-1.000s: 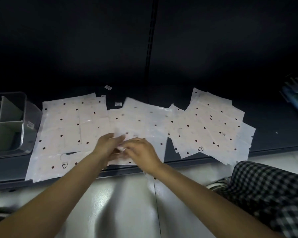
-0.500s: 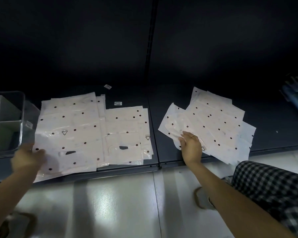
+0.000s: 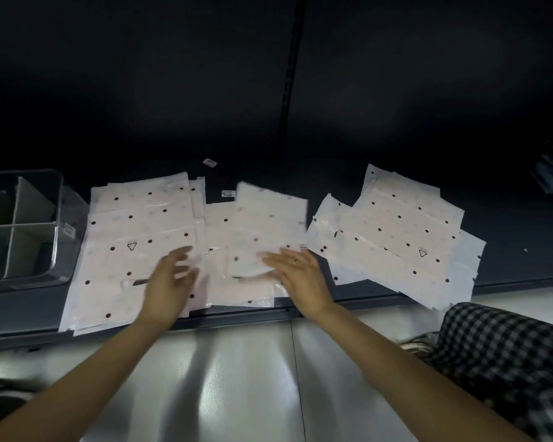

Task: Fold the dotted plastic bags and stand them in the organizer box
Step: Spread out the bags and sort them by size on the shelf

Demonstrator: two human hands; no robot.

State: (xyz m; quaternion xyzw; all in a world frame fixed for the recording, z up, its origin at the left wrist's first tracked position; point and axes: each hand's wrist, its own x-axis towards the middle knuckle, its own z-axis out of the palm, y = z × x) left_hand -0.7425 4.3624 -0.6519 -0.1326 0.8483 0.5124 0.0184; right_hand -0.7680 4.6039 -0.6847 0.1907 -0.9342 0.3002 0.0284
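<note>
Head view: a new dotted bag (image 3: 268, 218) now lies on the middle pile, taken across from the right stack (image 3: 403, 231). Left hand (image 3: 170, 282) and right hand (image 3: 296, 271) are back over it, fingers spread, gripping nothing. Organizer box (image 3: 56, 218) holds no bags; folding can start.

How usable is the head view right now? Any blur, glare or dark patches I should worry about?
Head view: both hands, left hand and right hand, are motion-blurred, as is the dotted bag between them; the shelf back is nearly black; the floor shows streaky glare; the organizer box and the right pile read sharply; edges bow from the wide angle.
</note>
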